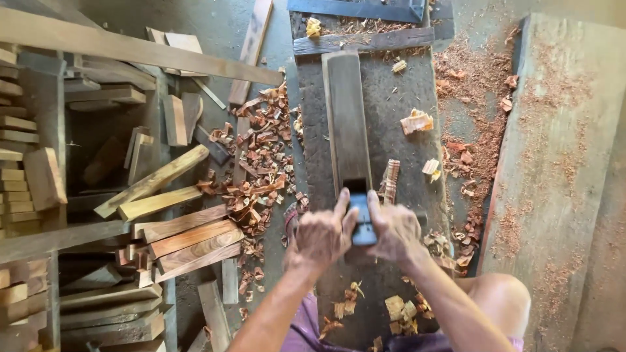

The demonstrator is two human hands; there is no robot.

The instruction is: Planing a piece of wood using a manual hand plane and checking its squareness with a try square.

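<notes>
Head view, looking down: the left hand (321, 236) and right hand (393, 229) both clasp a long wooden hand plane (347, 127) lying toward twelve o'clock on the grey tabletop (401, 91). Shavings (261, 169) lie at nine o'clock. Planing seems under way; the next push likely needs steady forward pressure.

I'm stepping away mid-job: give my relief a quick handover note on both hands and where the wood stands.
Left hand and right hand both grip the rear of the long wooden hand plane, thumbs by its blade.
The plane lies lengthwise on the dark workbench.
Done: shavings litter bench and floor, so planing has been going on.
Left: cut wood pieces are stacked to the left, out of hand. What lies under the plane is hidden.
</notes>
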